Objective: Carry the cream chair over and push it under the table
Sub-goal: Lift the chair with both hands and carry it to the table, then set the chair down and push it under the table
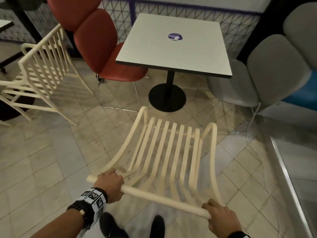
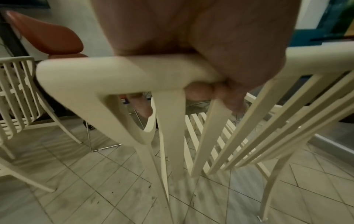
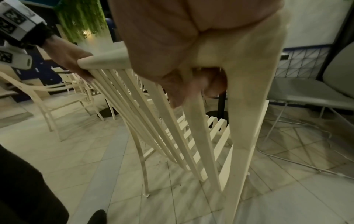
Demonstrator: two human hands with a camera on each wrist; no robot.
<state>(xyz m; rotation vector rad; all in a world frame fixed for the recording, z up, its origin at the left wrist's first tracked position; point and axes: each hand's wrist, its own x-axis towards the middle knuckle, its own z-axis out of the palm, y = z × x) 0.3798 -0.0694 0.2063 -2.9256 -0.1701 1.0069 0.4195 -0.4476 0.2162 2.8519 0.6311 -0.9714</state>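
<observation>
The cream slatted chair point(image 1: 169, 152) faces the square white table point(image 1: 175, 54), its seat front a short way from the table's black round base point(image 1: 167, 97). My left hand point(image 1: 109, 184) grips the left end of the chair's top rail point(image 1: 154, 198); its fingers point(image 2: 220, 91) curl under the rail point(image 2: 114, 71). My right hand point(image 1: 219, 215) grips the rail's right end, with the fingers point(image 3: 208, 81) wrapped round the corner of the chair point(image 3: 172, 121). In the right wrist view my left hand point(image 3: 70, 60) shows on the rail's far end.
A red padded chair point(image 1: 96, 42) stands at the table's left side and a grey padded chair point(image 1: 253, 74) at its right. A second cream chair point(image 1: 39, 73) stands further left. A metal strip point(image 1: 288, 177) runs along the tiled floor at right. My dark shoes point(image 1: 133, 225) are behind the chair.
</observation>
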